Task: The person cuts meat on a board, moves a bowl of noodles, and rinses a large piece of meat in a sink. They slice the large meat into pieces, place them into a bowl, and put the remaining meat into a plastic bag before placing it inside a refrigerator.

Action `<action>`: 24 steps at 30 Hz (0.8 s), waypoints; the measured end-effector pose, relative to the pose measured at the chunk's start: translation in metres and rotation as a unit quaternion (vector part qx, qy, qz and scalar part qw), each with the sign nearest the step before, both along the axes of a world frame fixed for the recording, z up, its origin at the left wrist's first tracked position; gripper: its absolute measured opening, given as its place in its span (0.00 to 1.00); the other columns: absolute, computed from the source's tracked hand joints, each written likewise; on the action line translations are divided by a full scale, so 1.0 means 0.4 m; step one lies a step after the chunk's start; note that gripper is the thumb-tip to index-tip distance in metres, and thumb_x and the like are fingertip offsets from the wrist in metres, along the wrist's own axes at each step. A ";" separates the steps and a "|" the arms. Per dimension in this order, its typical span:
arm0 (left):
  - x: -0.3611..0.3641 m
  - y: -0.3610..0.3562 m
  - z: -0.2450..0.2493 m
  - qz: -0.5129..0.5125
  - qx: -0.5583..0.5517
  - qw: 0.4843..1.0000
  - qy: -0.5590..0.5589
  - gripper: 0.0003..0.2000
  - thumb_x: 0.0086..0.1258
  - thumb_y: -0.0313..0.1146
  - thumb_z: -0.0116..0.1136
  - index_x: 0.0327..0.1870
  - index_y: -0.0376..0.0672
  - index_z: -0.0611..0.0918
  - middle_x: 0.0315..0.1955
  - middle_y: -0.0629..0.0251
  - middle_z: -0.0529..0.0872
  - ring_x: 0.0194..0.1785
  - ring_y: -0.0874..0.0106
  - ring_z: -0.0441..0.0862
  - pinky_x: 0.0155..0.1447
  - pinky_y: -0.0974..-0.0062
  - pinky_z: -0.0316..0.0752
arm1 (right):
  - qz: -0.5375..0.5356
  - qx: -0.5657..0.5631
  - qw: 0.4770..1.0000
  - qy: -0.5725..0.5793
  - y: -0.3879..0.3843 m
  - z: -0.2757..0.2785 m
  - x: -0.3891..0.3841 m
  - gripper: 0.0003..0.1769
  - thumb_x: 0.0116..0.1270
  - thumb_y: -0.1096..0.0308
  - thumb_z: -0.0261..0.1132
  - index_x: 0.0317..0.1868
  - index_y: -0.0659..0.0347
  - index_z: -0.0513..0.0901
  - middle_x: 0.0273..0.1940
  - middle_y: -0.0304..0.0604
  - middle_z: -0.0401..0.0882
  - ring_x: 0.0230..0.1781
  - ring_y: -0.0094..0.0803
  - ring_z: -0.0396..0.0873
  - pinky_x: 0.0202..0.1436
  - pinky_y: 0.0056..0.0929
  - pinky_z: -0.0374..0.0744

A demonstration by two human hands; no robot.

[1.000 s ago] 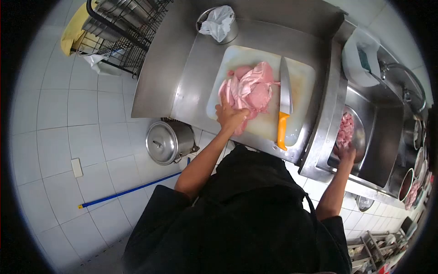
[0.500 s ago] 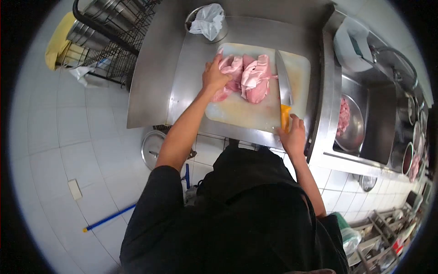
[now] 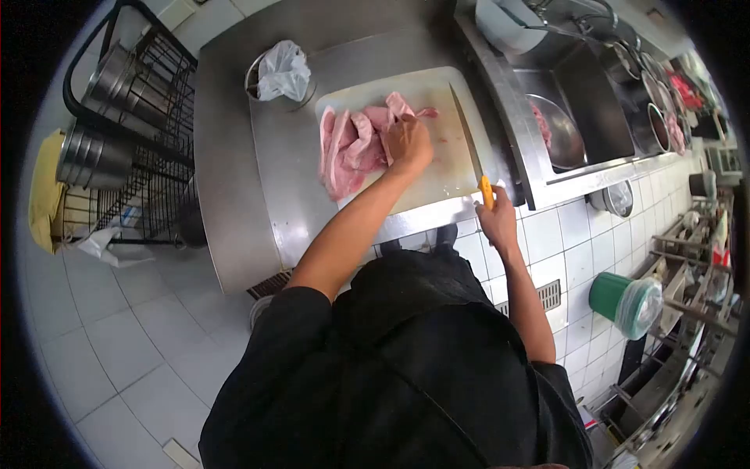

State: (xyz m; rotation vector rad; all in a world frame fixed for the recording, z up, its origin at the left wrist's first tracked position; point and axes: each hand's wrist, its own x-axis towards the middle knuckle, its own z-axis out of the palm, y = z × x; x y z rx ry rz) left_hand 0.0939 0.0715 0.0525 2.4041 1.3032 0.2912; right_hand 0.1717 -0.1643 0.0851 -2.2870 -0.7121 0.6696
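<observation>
Hands: two, both mine and bare.
Left hand: my left hand (image 3: 410, 144) was on the right part of the raw meat, fingers bent down against it; I could not tell how far open it was, or whether it had gripped a fold.
Right hand: my right hand (image 3: 498, 217) was closed around the handle of the knife, near the table's front edge.
Knife: one knife (image 3: 469, 138), with one orange handle; its blade pointed away from me over the right part of the board, to the right of the meat. I could not tell whether the blade touched the board.
Meat: one heap of raw meat (image 3: 351, 148) lay in folds along the left side of the board; the overlaps hid how many pieces it held. A few small scraps were between it and the blade.
Board: one cutting board (image 3: 437, 176), flat on one steel table (image 3: 273, 184).
Container: one metal container (image 3: 252, 76), beyond the board and to its left, with one plastic bag (image 3: 283, 70) bunched in its mouth.
Sink: one sink (image 3: 598, 102) to the right, holding one metal bowl (image 3: 569, 141) with cut meat (image 3: 541, 127) in it, too many bits to count.
Bucket: one green bucket (image 3: 611, 295) on the floor at right.
</observation>
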 end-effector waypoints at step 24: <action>0.038 -0.220 -0.046 0.061 0.057 0.983 -0.165 0.28 0.56 0.37 0.71 0.59 0.38 0.78 0.52 0.50 0.78 0.59 0.51 0.75 0.63 0.57 0.71 | 0.038 0.006 0.976 0.213 -0.158 -0.018 0.145 0.22 0.72 0.64 0.60 0.60 0.68 0.73 0.25 0.45 0.78 0.14 0.31 0.77 0.17 0.31 0.75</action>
